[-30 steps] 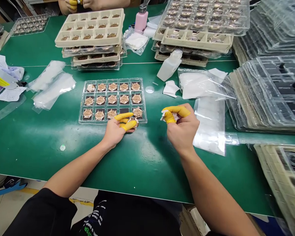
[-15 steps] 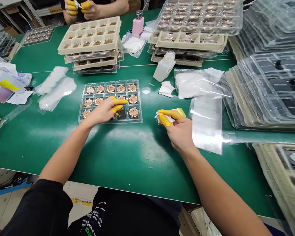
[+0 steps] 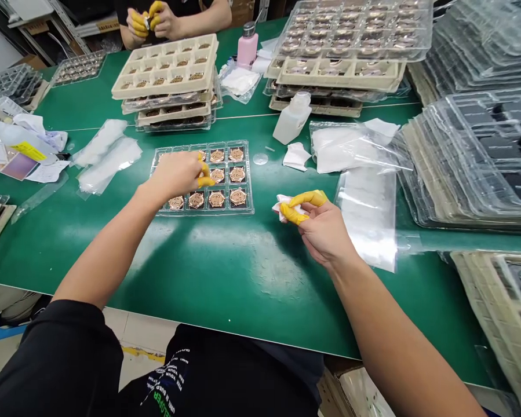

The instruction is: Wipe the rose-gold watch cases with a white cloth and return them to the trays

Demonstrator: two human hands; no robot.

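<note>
A clear plastic tray [image 3: 199, 213] holds rose-gold watch cases [image 3: 217, 198] in dark-lined compartments. Over its middle row is my left hand [image 3: 175, 175], wearing yellow finger cots. Its thumb and index finger are curled close together down at a compartment; what lies between them is hidden. The hand and wrist cover much of the tray's left side. To the right of the tray, above the green table, my right hand [image 3: 321, 223] pinches a folded white wipe [image 3: 281, 207] between fingers in yellow cots.
Stacked trays [image 3: 167, 66] stand at the back, with more stacks [image 3: 473, 150] along the right. A white bottle [image 3: 291, 119], a pink bottle [image 3: 247, 46] and bagged white wipes [image 3: 351, 147] lie between. Across the table a co-worker's hands [image 3: 153, 22] handle a small item.
My left hand has moved left and slightly up over the tray. The bottom-row compartment that showed bare now holds a watch case. My right hand still grips the wipe, nearly in place.
</note>
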